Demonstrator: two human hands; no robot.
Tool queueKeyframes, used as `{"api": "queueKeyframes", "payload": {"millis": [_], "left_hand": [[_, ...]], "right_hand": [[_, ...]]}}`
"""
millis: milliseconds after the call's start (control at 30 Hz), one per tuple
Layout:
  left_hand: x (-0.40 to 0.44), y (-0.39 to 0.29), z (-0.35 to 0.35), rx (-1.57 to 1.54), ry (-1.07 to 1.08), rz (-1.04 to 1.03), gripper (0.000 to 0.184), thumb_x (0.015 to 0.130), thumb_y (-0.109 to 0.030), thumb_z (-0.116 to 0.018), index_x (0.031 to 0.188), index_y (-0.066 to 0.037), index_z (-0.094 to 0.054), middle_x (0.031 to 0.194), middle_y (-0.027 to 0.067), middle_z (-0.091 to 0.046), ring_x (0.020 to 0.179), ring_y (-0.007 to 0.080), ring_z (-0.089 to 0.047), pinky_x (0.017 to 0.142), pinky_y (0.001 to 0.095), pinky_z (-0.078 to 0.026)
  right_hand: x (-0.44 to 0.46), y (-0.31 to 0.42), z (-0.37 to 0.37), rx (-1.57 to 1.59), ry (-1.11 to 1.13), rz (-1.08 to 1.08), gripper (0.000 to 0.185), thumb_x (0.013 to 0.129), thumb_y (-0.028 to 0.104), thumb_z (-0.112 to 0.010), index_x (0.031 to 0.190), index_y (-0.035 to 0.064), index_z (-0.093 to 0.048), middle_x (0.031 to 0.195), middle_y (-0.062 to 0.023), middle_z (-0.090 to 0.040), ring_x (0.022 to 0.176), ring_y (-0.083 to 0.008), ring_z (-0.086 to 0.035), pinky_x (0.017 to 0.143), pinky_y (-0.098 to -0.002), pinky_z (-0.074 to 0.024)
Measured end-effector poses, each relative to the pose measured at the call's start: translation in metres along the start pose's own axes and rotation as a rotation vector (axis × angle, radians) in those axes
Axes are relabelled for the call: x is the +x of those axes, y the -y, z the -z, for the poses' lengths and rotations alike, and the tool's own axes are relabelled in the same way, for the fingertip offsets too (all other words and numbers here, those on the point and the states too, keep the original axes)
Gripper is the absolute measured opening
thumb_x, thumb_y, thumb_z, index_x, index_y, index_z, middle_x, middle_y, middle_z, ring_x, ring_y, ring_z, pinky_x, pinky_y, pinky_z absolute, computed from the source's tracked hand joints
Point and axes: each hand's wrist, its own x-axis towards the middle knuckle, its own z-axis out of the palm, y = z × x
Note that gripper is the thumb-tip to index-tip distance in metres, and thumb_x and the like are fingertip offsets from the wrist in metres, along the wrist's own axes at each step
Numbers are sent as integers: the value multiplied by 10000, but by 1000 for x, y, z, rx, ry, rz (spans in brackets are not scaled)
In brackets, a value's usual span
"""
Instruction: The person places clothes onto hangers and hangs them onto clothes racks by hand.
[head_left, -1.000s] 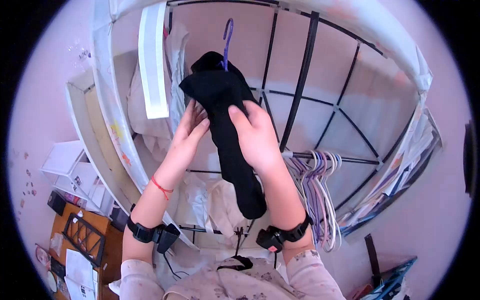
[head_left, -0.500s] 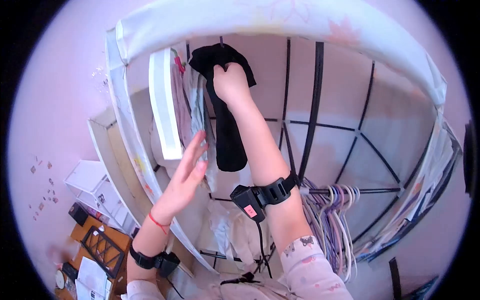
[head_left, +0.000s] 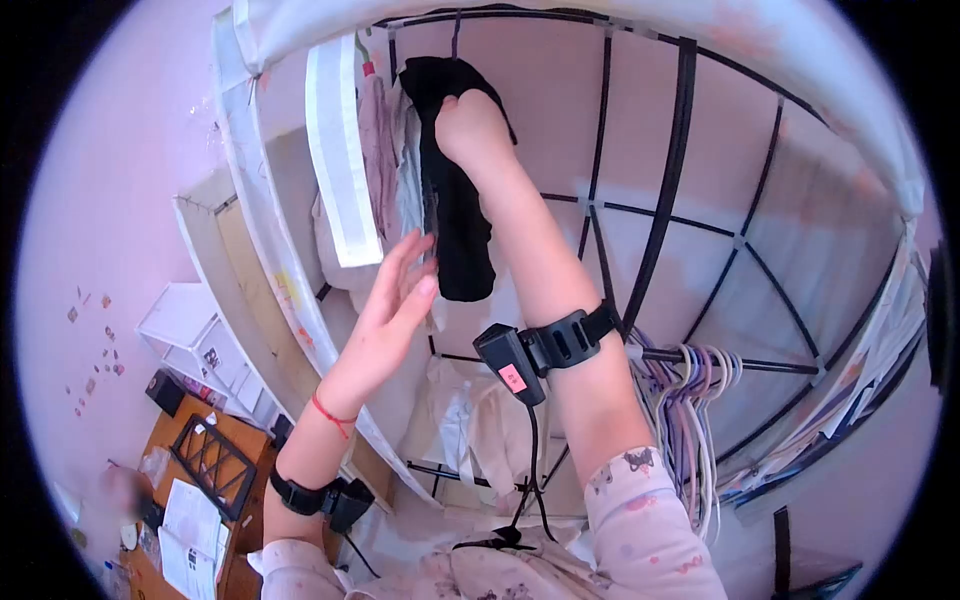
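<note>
A black garment [head_left: 463, 235] hangs on a hanger [head_left: 456, 38] whose hook reaches the rod at the top of a fabric wardrobe. My right hand [head_left: 474, 130] is closed on the upper part of the garment, just below the hook. Lower and to the left, my left hand [head_left: 398, 298] is raised with its fingers apart and holds nothing; its fingertips are near the garment's left edge. Other hanging clothes [head_left: 379, 140] are just left of the black garment.
Several empty hangers [head_left: 695, 400] hang on a lower rod at the right. A white strip [head_left: 341, 160] hangs at the upper left. Light clothes [head_left: 480, 420] lie below. At the lower left is a wooden desk [head_left: 190, 425] with papers and a black rack.
The black garment has gone up to the top rod and back beside the other clothes. My right hand has moved from its side to its top; my left hand has come away from it.
</note>
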Motion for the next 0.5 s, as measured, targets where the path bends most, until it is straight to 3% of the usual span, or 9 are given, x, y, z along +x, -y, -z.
{"api": "queueKeyframes", "payload": {"millis": [100,167,200,300,333,367,467,500], "left_hand": [[18,3,-7,84,-119,-63,674,888,-225,-537,1380,3,-137,1369,204,-292,1212,283,-383,956,353,-363],[29,-2,-17,412,-184,-133,748,837,-222,-599,1375,11,-135,1326,212,-342,1105,270,-467,859,327,-431],[32,0,-20,402,-248,-198,742,790,-171,-632,1347,28,-185,1206,210,-456,973,243,-530,768,315,-461],[36,-5,-26,356,-225,-62,667,771,-122,-634,1301,38,-261,1082,195,-534,923,229,-553,747,317,-460],[36,3,-30,465,-291,-223,572,767,-88,-619,1245,40,-331,972,168,-567,858,210,-563,734,312,-455],[36,4,-33,459,-288,-224,572,767,-88,-619,1245,40,-331,972,168,-567,858,210,-563,734,312,-455],[29,8,-34,445,-317,-190,556,758,-93,-614,1232,32,-354,994,195,-558,874,277,-570,745,344,-451],[39,16,-34,509,-306,-277,561,748,-98,-613,1230,30,-357,1010,209,-553,886,319,-562,757,370,-446]], "right_hand": [[-16,7,9,-145,30,22,278,810,178,-508,948,-54,-578,952,-231,-621,895,-341,-620,754,-407,-501],[-39,13,10,-342,-27,82,319,776,136,-543,1030,-51,-493,887,-201,-631,845,-310,-642,702,-398,-512],[-46,14,6,-402,-30,126,320,775,136,-542,1031,-48,-490,888,-190,-628,827,-309,-645,695,-397,-514],[-64,8,-1,-475,-81,174,395,766,144,-542,1104,-49,-470,925,-151,-600,818,-288,-636,690,-389,-501],[-70,3,1,-508,-145,218,458,757,164,-565,1149,-38,-441,964,-165,-580,851,-293,-621,703,-392,-495],[-72,0,1,-533,-203,271,524,748,184,-587,1195,-27,-411,1002,-178,-559,885,-297,-606,716,-394,-488],[-83,-1,-1,-519,-188,298,578,763,197,-577,1266,3,-369,1019,-170,-533,900,-295,-581,728,-403,-472],[-84,-4,1,-497,-240,324,576,765,187,-569,1274,13,-364,1024,-171,-527,905,-301,-574,733,-409,-466]]}}
